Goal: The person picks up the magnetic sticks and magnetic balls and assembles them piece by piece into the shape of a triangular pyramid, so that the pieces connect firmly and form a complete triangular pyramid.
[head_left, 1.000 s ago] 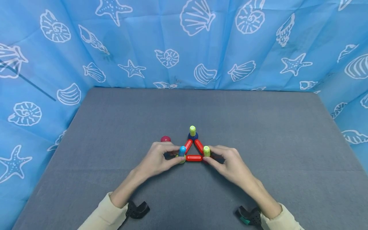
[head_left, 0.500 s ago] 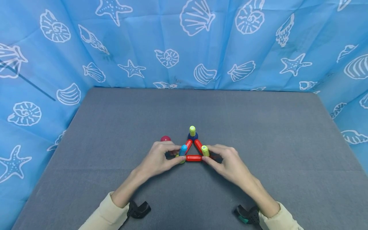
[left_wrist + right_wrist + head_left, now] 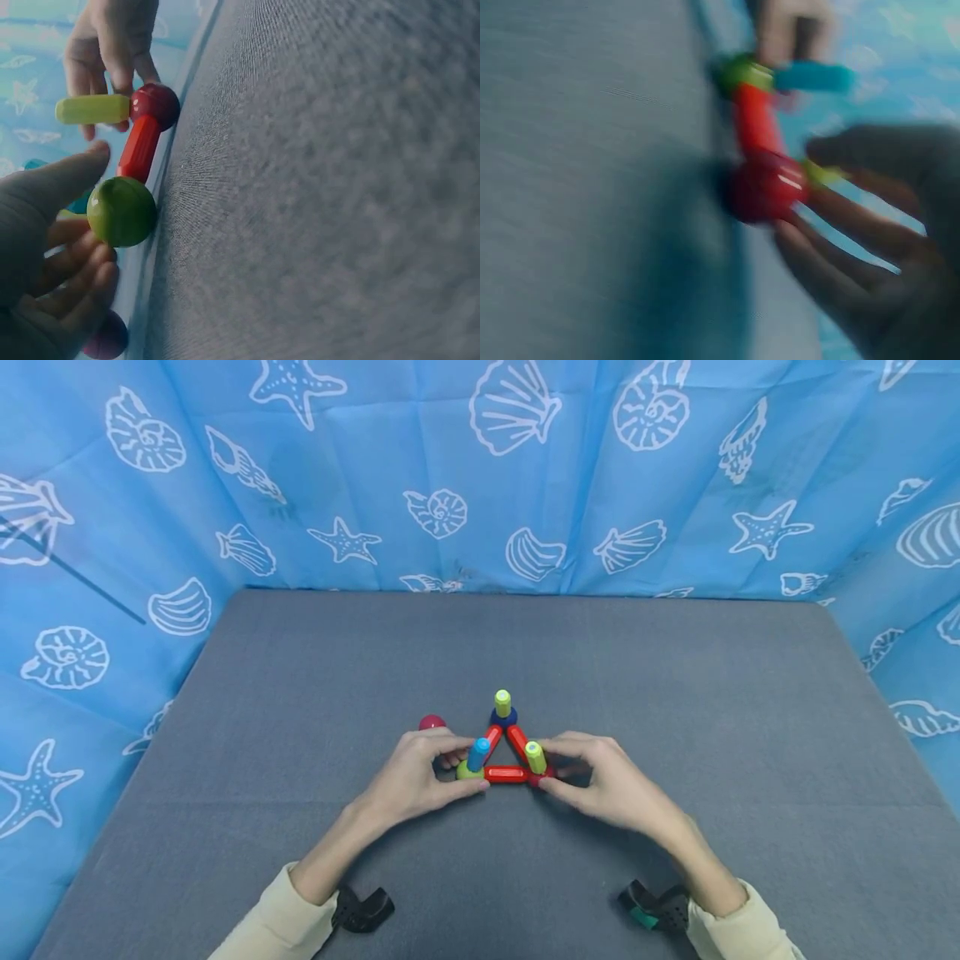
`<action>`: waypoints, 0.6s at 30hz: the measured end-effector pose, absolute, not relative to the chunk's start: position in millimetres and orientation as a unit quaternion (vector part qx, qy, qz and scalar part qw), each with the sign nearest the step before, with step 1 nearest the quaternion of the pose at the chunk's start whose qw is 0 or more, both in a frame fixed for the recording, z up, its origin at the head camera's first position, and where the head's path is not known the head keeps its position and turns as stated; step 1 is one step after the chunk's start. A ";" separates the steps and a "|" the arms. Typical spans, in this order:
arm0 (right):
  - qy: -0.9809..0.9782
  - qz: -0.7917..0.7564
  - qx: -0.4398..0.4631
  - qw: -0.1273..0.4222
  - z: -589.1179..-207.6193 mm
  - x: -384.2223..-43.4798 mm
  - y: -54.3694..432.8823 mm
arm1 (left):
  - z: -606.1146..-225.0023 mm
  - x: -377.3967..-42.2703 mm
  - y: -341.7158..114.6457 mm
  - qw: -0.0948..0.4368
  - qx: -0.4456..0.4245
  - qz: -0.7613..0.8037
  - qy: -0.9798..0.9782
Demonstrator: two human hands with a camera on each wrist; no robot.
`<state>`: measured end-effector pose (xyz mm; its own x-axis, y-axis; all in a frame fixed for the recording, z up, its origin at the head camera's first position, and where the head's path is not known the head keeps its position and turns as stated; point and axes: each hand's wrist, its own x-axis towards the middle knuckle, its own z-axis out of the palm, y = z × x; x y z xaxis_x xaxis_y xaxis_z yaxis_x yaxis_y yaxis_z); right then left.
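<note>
In the head view, red rods [image 3: 507, 774] and balls lie joined in a triangle on the grey table. A blue rod [image 3: 477, 754] stands tilted on the green ball [image 3: 470, 771]. A yellow-green rod [image 3: 536, 757] leans on the red ball [image 3: 542, 776]. At the far corner another yellow-green rod [image 3: 502, 702] rises from a dark blue ball [image 3: 504, 718]. My left hand [image 3: 417, 775] lies loosely around the green ball, thumb apart from the blue rod. Around the red ball, my right hand [image 3: 600, 777] has loosely spread fingers; a fingertip seems to touch the ball in the blurred right wrist view.
A loose crimson ball [image 3: 432, 722] sits just beyond my left hand. The grey cloth-covered table [image 3: 675, 677] extends to both sides. Blue curtain [image 3: 480, 477] with white shells hangs behind it. Dark wrist-worn devices [image 3: 363, 910] show near both cuffs.
Both thumbs have come off the upright rods and lowered beside the balls. The right hand has drawn slightly rightward. The blue and the nearer yellow-green rods now tilt, standing without a pinch.
</note>
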<state>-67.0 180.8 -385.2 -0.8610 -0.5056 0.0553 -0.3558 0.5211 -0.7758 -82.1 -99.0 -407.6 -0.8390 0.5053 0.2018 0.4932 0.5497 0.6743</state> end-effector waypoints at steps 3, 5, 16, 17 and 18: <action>0.851 -0.443 -0.252 0.124 -377.2 -81.2 192.0 | -409.0 -82.2 -99.8 0.029 0.272 0.375 0.886; 0.860 -0.437 -0.245 0.097 -374.2 -91.9 192.7 | -409.6 -82.3 -99.8 0.038 0.271 0.379 0.884; 0.876 -0.391 -0.277 0.057 -381.0 -130.3 143.1 | -408.3 -81.2 -96.3 0.030 0.273 0.367 0.889; 0.878 -0.388 -0.276 0.052 -382.1 -131.2 141.7 | -408.2 -81.1 -95.3 0.029 0.271 0.367 0.889; 0.881 -0.385 -0.273 0.048 -382.5 -131.5 140.6 | -408.2 -81.1 -94.4 0.029 0.270 0.367 0.890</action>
<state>-131.5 140.6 -382.5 -0.8465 -0.5175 0.1249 -0.4433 0.5553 -0.7037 -81.1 -94.4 -408.2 -0.8525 0.5016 0.1473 0.4595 0.5845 0.6688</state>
